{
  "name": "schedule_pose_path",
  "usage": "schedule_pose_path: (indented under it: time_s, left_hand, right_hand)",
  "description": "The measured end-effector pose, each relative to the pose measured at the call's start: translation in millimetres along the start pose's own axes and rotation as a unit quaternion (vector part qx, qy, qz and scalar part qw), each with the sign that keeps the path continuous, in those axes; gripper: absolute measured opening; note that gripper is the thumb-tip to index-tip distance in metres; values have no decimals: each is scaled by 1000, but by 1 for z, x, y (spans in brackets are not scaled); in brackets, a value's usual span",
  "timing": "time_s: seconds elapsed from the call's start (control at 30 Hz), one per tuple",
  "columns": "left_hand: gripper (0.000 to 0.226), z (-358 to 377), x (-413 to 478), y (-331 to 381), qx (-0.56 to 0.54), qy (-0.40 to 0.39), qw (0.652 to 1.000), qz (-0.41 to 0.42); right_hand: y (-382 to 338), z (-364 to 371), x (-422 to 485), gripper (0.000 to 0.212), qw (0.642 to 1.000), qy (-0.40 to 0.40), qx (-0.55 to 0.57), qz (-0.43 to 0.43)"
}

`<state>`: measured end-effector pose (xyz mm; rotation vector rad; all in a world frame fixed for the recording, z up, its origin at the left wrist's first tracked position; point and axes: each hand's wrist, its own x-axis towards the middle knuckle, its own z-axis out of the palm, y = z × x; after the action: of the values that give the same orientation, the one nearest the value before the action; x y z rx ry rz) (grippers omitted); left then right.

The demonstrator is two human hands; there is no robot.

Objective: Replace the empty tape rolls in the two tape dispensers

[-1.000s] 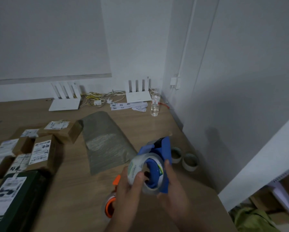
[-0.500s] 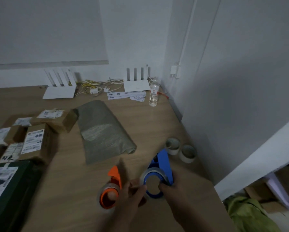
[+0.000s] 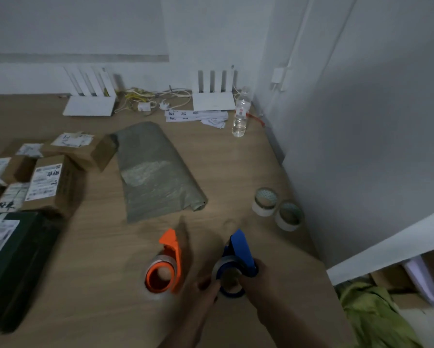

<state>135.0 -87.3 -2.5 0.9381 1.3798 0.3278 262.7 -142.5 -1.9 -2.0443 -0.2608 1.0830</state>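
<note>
A blue tape dispenser [image 3: 239, 254] with a clear tape roll on it lies on the wooden table near the front edge. My right hand [image 3: 256, 282] grips its lower right side. The fingers of my left hand [image 3: 203, 292] touch the roll's left rim. To the left lies an orange tape dispenser [image 3: 167, 264], also carrying a clear roll, with no hand on it. Two empty tape rolls [image 3: 265, 202] [image 3: 289, 216] stand side by side near the right wall.
A folded grey-green bag [image 3: 155, 169] lies mid-table. Several labelled cardboard boxes [image 3: 52, 182] and a dark green box [image 3: 12, 259] fill the left. Two white routers [image 3: 213, 101], cables and a water bottle [image 3: 239, 116] stand at the back. The table's right edge drops beside a white panel.
Both hands lowered the blue dispenser with its roll from mid-air onto the table beside the orange one. The view has tilted down a little.
</note>
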Motion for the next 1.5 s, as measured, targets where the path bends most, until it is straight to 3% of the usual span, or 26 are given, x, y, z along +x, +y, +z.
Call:
schedule_pose_path:
  time_s: [0.4, 0.77, 0.87, 1.0, 1.17, 1.33, 1.5]
  left_hand:
    - [24, -8, 31, -34, 203, 4, 971, 128]
    - [5, -13, 36, -40, 185, -25, 968, 169]
    - [17, -16, 34, -40, 169, -38, 973, 151]
    - [16, -18, 32, -42, 150, -50, 980, 119]
    - [17, -26, 16, -38, 124, -69, 982, 127]
    - [24, -44, 2, -32, 124, -83, 983, 111]
    - [38, -62, -5, -32, 118, -94, 979, 135]
  right_hand:
    - [25, 17, 30, 43, 999, 7, -29, 22]
    - [27, 17, 28, 43, 998, 14, -61, 6]
    - [28, 17, 22, 39, 998, 27, -48, 13]
    - [26, 17, 14, 33, 998, 46, -35, 14]
    - [32, 24, 0, 44, 995, 98, 2, -5]
    - [31, 24, -23, 34, 988, 142, 59, -9]
    - [19, 19, -47, 31, 986, 137, 94, -17]
